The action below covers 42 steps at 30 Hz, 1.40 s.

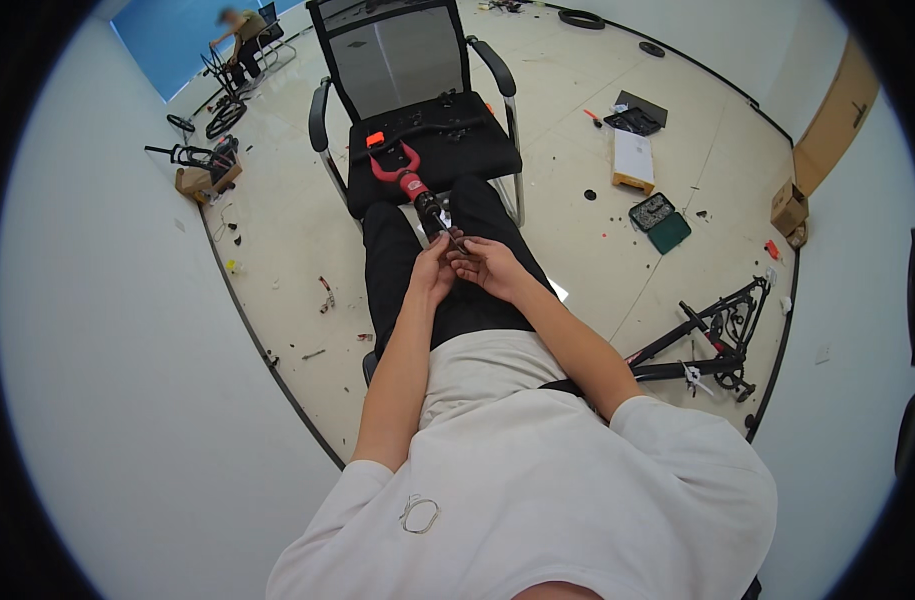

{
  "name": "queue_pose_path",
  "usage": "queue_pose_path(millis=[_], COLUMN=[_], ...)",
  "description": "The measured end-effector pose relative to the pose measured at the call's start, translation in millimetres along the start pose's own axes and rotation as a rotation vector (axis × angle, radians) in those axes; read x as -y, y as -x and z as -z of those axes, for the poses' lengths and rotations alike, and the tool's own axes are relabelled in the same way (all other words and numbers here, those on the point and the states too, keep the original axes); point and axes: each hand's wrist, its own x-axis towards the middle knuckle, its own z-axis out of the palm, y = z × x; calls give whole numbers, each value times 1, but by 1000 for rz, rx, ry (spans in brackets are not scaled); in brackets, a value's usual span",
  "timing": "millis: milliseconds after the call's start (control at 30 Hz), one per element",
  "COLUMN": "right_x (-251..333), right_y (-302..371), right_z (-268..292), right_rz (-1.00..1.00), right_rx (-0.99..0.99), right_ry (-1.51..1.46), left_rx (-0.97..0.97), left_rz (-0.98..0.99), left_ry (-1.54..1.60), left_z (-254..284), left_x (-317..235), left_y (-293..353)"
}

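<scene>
The left hand [434, 268] and right hand [489, 267] meet just in front of the chair [477, 155], fingers curled in and the gaps between thumbs and fingers narrow. They are at the near black end of a red-and-black fork [413, 186] — whether they grip its end or a small part there, I cannot tell.

The fork slants from the chair's seat toward the person, its red prongs over the seat and its black end between the knees. An orange block [375, 140] sits on the seat by the prongs.

Both elbows are bent and the forearms angle inward to meet over the lap, before the chair; the left fingers point up toward it, the right ones slant across toward the left hand.

A pale mark shows on the fork's red part — too small to read. Right of the chair lie a white box [632, 158], a green case [668, 233] and, farther toward the person, a black bike frame [689, 326].
</scene>
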Motion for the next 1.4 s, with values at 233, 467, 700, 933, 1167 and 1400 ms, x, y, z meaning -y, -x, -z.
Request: queue_pose_path(millis=[233,467,700,933,1167,1400], right_x=[-6,-6,-9,-5,-4,-14], right_y=[0,4,3,10,10,-4], right_z=[-7,-2,-3,-8,-8,0], right_rz=[410,561,584,603,619,548], right_rx=[-167,-187,-182,-160,-165,-185], right_ry=[813,1020,1022,1079,1051,903], left_rx=[-57,-17,-57,-45,-39,-25], left_rz=[-22,10,-12,-13,14,8], left_ry=[12,-46,-43,1,-11,-79], left_z=[14,19,18,11,8,18], left_x=[4,11,10,6,5,6], left_y=[-10,-16,-13,-8,-7,-14])
